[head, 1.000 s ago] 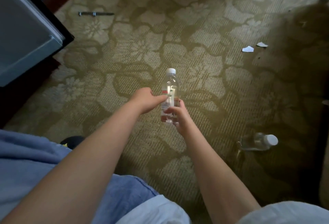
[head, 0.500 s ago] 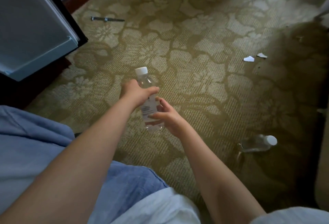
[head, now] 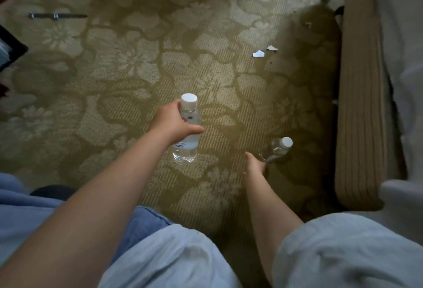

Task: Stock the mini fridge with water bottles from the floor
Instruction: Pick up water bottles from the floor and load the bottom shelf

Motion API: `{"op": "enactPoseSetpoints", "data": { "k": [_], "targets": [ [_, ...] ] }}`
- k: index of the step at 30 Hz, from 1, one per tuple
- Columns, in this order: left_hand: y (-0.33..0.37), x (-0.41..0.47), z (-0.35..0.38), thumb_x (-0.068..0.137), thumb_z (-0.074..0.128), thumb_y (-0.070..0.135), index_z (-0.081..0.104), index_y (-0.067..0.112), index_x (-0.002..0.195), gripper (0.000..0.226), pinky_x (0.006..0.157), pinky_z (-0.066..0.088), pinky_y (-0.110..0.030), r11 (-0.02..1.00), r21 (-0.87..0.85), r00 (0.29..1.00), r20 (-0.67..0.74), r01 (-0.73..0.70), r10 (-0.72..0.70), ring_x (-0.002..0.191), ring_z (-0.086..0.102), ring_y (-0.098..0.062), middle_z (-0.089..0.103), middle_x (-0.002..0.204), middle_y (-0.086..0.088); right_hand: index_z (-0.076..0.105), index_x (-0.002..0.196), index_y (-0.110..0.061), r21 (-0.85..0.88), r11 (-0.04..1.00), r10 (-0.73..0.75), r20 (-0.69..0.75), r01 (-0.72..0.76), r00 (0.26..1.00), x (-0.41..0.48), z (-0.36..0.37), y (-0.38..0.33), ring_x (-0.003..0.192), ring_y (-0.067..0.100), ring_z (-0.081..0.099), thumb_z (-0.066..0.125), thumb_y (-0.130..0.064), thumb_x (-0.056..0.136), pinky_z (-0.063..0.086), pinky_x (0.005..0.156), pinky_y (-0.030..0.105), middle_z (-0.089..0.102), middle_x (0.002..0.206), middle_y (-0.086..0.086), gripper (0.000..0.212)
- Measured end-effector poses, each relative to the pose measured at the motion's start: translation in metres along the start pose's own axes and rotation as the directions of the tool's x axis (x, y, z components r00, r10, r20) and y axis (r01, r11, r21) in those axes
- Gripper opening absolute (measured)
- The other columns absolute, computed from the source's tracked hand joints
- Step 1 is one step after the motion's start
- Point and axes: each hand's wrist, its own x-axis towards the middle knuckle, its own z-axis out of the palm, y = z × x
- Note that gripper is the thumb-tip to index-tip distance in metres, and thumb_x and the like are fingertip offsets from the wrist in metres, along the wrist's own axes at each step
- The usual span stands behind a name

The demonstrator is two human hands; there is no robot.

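Your left hand (head: 175, 125) grips 1 clear, smooth plastic bottle (head: 186, 136) upright above the carpet (head: 128, 63), white cap up. Your right hand (head: 254, 166) touches bottle 2 (head: 275, 149), lying tilted on the floral, ribbed pile; whether it has closed, you cannot tell. A ribbed bed base (head: 359, 109) edges the right; open carpet lies left.

I see clear, glossy plastic on the held bottle (head: 186, 132) with a matt white cap (head: 189, 101). The carpet (head: 128, 63) looks woven and ribbed; the bed base (head: 359, 109) corded cloth.
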Motion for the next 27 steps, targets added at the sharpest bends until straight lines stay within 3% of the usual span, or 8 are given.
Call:
{"op": "enactPoseSetpoints", "data": {
  "k": [5, 9, 15, 20, 24, 27],
  "targets": [
    [0.012, 0.000, 0.017, 0.061, 0.086, 0.037, 0.054, 0.018, 0.122, 0.071, 0.090, 0.049, -0.036, 0.991, 0.129, 0.999, 0.034, -0.034, 0.030, 0.105, 0.059, -0.023, 0.063, 0.116, -0.003, 0.007, 0.153, -0.022, 0.023, 0.996, -0.080, -0.082, 0.082, 0.993, 0.018, -0.030, -0.024, 0.141, 0.035, 0.027, 0.077, -0.021, 0.078, 0.023, 0.115, 0.051, 0.024, 0.155, 0.014, 0.102],
    [0.015, 0.002, 0.026, 0.063, 0.085, 0.039, 0.053, 0.017, 0.123, 0.072, 0.085, 0.044, -0.033, 0.978, 0.202, 0.999, 0.028, -0.049, 0.044, 0.107, 0.058, -0.024, 0.063, 0.118, -0.004, 0.009, 0.153, -0.030, 0.051, 0.982, -0.177, -0.062, 0.180, 0.982, 0.031, -0.032, -0.033, 0.143, 0.033, 0.025, 0.079, -0.011, 0.074, 0.024, 0.116, 0.052, 0.023, 0.156, 0.011, 0.107],
    [0.016, 0.003, 0.032, 0.062, 0.085, 0.041, 0.051, 0.016, 0.124, 0.075, 0.091, 0.048, -0.037, 0.968, 0.245, 0.998, 0.044, -0.051, 0.042, 0.107, 0.059, -0.024, 0.062, 0.119, -0.005, 0.040, 0.138, -0.015, 0.045, 0.955, -0.285, -0.145, 0.294, 0.948, 0.036, -0.021, -0.040, 0.129, 0.028, 0.047, 0.076, -0.007, 0.076, 0.035, 0.110, 0.040, 0.050, 0.138, 0.010, 0.072],
    [0.017, 0.001, 0.032, 0.063, 0.085, 0.039, 0.051, 0.016, 0.123, 0.073, 0.092, 0.048, -0.039, 0.971, 0.231, 0.997, 0.053, -0.062, 0.051, 0.107, 0.059, -0.024, 0.062, 0.118, -0.004, 0.046, 0.132, -0.012, -0.044, 0.939, -0.343, -0.139, 0.340, 0.929, 0.030, -0.018, -0.035, 0.129, 0.027, 0.047, 0.075, -0.007, 0.079, 0.036, 0.107, 0.038, 0.052, 0.136, 0.011, 0.061],
    [0.013, 0.003, 0.024, 0.063, 0.084, 0.040, 0.051, 0.017, 0.125, 0.074, 0.093, 0.049, -0.040, 0.982, 0.177, 0.998, 0.023, -0.058, 0.055, 0.106, 0.059, -0.022, 0.062, 0.119, -0.003, 0.052, 0.119, -0.013, -0.082, 0.910, -0.411, -0.040, 0.407, 0.911, 0.018, 0.001, -0.026, 0.116, 0.021, 0.056, 0.076, -0.011, 0.078, 0.041, 0.095, 0.030, 0.059, 0.122, 0.005, 0.048],
    [0.007, 0.005, 0.011, 0.063, 0.085, 0.038, 0.051, 0.017, 0.125, 0.074, 0.092, 0.048, -0.036, 0.992, 0.124, 0.999, -0.008, -0.035, 0.036, 0.104, 0.059, -0.019, 0.062, 0.118, -0.002, 0.050, 0.102, -0.018, -0.078, 0.887, -0.450, 0.077, 0.456, 0.889, -0.003, 0.027, -0.024, 0.101, 0.019, 0.059, 0.078, -0.014, 0.076, 0.047, 0.090, 0.033, 0.061, 0.106, 0.000, 0.038]
  ]
}}
